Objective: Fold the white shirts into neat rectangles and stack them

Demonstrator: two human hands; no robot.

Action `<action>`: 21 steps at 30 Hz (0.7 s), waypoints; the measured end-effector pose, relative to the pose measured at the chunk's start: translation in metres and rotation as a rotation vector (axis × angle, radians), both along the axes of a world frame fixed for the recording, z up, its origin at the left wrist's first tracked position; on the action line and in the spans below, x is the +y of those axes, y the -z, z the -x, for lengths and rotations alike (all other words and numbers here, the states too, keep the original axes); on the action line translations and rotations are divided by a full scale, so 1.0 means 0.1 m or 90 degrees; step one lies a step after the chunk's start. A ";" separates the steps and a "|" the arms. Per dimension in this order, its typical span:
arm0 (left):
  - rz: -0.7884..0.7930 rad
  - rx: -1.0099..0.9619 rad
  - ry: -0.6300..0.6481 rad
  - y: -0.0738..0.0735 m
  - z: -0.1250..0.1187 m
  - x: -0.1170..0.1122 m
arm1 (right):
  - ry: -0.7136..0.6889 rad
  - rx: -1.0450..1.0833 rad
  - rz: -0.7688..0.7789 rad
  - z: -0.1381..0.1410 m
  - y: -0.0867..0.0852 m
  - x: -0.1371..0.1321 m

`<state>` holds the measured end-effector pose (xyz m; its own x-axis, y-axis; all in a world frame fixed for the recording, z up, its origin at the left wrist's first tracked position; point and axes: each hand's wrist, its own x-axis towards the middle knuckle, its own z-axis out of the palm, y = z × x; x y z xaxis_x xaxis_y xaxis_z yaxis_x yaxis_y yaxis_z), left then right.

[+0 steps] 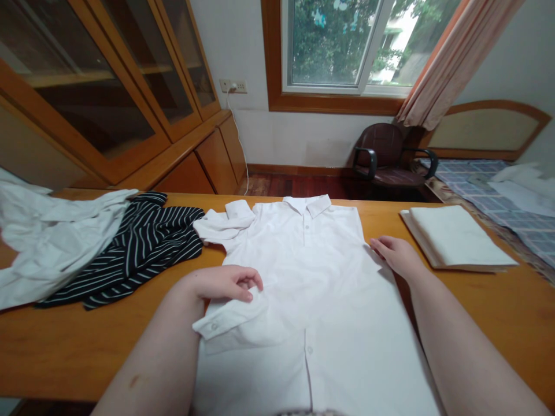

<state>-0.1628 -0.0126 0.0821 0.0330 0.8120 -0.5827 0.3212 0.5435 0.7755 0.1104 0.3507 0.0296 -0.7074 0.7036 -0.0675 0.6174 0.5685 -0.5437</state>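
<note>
A white button-up shirt point(299, 277) lies spread front side up on the table, its collar toward the far edge. One sleeve point(225, 222) is bunched at the upper left. The other sleeve's cuff point(214, 325), with a button, lies across the shirt's left side. Over that sleeve, my left hand point(232, 284) is curled, with thumb and fingertips at the cloth. At the shirt's right side, my right hand point(394, 254) pinches the edge below the shoulder between thumb and fingers.
On the left of the wooden table point(143, 341) lie a black striped garment point(143, 248) and a crumpled white garment point(56, 237). A folded white cloth stack point(459, 237) sits at the right. Beyond are a glass-door cabinet point(173, 130), an armchair point(384, 153) and a bed point(481, 179).
</note>
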 end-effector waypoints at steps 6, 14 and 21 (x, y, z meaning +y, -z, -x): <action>-0.019 0.008 0.034 -0.02 0.01 0.01 | 0.023 -0.039 -0.056 0.06 -0.01 -0.01; -0.023 -0.227 0.027 -0.03 0.09 -0.15 | -0.017 -0.046 -0.057 0.06 -0.06 -0.05; -0.037 -0.239 0.024 -0.04 0.13 -0.20 | -0.022 -0.068 -0.041 0.07 -0.02 -0.04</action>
<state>-0.1759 -0.0330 0.0861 0.2654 0.8378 -0.4770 0.0276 0.4880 0.8724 0.1034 0.3470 0.0317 -0.7227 0.6839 -0.0996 0.6490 0.6221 -0.4379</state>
